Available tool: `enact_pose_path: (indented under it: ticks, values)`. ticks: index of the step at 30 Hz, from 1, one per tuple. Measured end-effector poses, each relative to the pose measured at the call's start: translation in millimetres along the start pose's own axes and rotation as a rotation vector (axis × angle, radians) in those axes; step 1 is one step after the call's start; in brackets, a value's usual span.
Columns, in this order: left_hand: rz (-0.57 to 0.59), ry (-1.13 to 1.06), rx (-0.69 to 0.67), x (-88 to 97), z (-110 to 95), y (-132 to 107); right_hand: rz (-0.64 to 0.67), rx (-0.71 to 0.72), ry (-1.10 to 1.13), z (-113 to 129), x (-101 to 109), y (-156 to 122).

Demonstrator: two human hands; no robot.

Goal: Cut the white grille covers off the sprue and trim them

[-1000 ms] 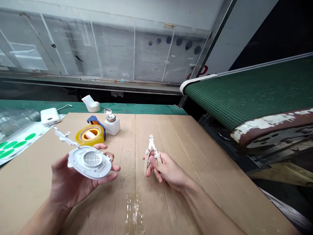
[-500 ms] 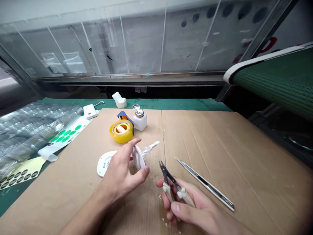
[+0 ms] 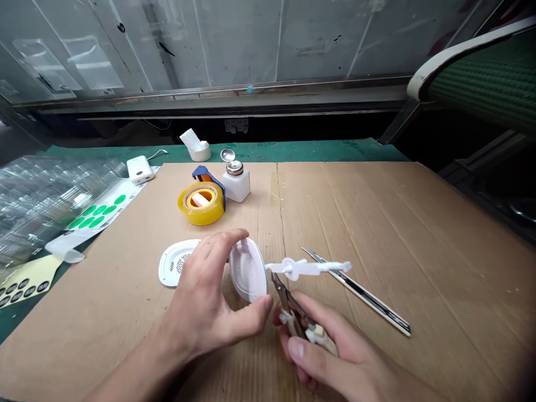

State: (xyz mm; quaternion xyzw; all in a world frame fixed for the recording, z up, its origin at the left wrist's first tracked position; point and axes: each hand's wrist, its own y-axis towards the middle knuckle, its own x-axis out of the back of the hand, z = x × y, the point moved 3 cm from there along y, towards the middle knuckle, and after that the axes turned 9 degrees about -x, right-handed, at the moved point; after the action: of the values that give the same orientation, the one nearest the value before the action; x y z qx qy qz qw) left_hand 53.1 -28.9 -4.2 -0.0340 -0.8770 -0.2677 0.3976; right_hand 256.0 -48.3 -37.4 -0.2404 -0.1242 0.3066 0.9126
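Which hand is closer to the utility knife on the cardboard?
Right. The right hand is just left of the utility knife, holding nippers; the left hand is farther left, holding a white perforated part.

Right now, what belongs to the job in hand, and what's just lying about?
In the job:
white perforated piece, in left hand
white stem at its rim
cutters, in right hand
flat vented piece, probably

Lying about, seemingly:
knife
yellow tape roll
white bottle
green stickers

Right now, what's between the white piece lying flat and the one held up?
In the head view, the left hand shows between the held white piece and the flat white piece.
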Motion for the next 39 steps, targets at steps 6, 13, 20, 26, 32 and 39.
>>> enact_pose_path:
  ticks: [6,13,20,26,32,39]
  values:
    - [-0.011,0.003,-0.043,-0.8,-3,0,-0.019,0.044,-0.010,7,0,-1]
    - [-0.003,0.023,-0.057,-1.5,-4,-1,0.014,0.038,-0.031,7,2,-2]
    - [0.002,0.052,-0.088,-1.9,-6,0,0.006,-0.022,-0.113,-3,3,-4]
    - [0.012,0.046,-0.092,-1.8,-5,2,-0.001,0.010,-0.160,4,2,-2]
    - [0.009,0.053,-0.111,-1.9,-6,4,-0.044,0.080,-0.234,18,0,-3]
    - [0.018,0.051,-0.093,-0.8,-7,4,-0.135,0.205,-0.297,20,-2,-4]
